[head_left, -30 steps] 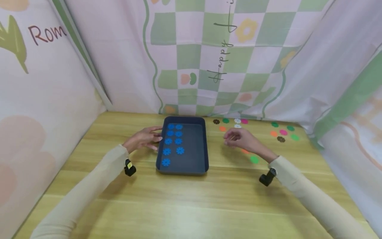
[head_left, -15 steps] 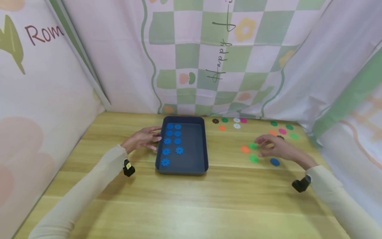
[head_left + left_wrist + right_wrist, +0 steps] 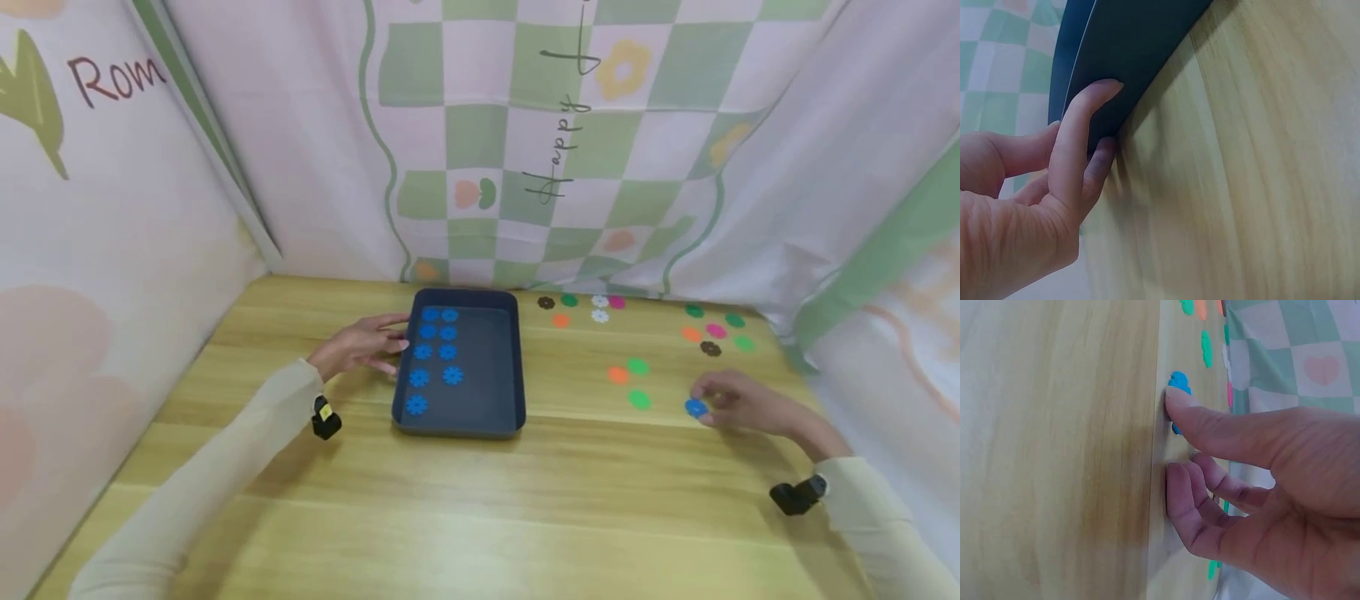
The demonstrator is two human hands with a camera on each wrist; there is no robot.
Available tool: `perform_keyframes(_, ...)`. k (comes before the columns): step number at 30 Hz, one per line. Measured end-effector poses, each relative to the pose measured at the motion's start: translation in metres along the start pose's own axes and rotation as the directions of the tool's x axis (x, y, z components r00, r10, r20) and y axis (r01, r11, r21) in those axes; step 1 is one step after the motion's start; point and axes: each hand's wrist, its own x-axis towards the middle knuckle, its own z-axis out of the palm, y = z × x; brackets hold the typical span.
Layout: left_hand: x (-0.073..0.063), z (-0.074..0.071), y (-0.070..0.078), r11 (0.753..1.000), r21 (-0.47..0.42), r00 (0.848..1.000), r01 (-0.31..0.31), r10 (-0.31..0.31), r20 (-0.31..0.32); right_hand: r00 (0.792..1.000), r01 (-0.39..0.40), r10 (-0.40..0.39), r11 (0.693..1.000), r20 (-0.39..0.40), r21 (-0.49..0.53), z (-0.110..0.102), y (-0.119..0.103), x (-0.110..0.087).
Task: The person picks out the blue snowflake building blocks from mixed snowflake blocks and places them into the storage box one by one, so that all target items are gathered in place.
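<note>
My left hand rests at the left wall of a dark baking tray. In the left wrist view its fingers touch the outer wall, with a fingertip right at the rim. Inside the tray, several blue flower-shaped discs lie in two columns on the left side. My right hand is low over the table at the right, around a single blue flower-shaped disc. The right wrist view has the thumb overlapping this disc, while the other fingers stand apart from the thumb.
Between tray and right hand lie an orange disc and two green discs. More coloured discs, such as a brown one and a white one, are scattered toward the back. A printed curtain hangs behind the wooden table.
My right hand has travelled right from beside the tray, past the green discs, down to the blue disc at the right. My left hand and the tray have stayed put.
</note>
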Motion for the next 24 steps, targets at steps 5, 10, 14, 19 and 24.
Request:
perform_keyframes(5, 0.003, 0.002, 0.001, 1.000, 0.015, 1.000, -0.009, 0.009, 0.001, 0.997, -0.076, 0.076, 0.995, 0.014, 0.062, -0.003, -0.003, 0.002)
perform_keyframes(10, 0.005, 0.006, 0.002, 1.000, -0.003, 1.000, -0.010, 0.010, 0.012, 0.985, -0.172, 0.165, 0.974, 0.058, 0.144, -0.009, -0.016, 0.008)
perform_keyframes(14, 0.005, 0.009, 0.002, 1.000, -0.022, 1.000, -0.005, 0.005, 0.018, 0.960, -0.279, 0.264, 0.940, 0.096, 0.197, -0.012, -0.039, 0.027)
perform_keyframes(19, 0.002, 0.008, 0.001, 1.000, -0.026, 1.000, -0.007, 0.007, 0.005, 0.905, -0.424, 0.384, 0.843, 0.183, 0.330, -0.008, -0.077, 0.073)
perform_keyframes(24, -0.002, 0.005, 0.005, 1.000, -0.019, 1.000, 0.006, -0.006, -0.025, 0.895, -0.444, 0.364, 0.791, 0.259, 0.422, 0.009, -0.111, 0.124)
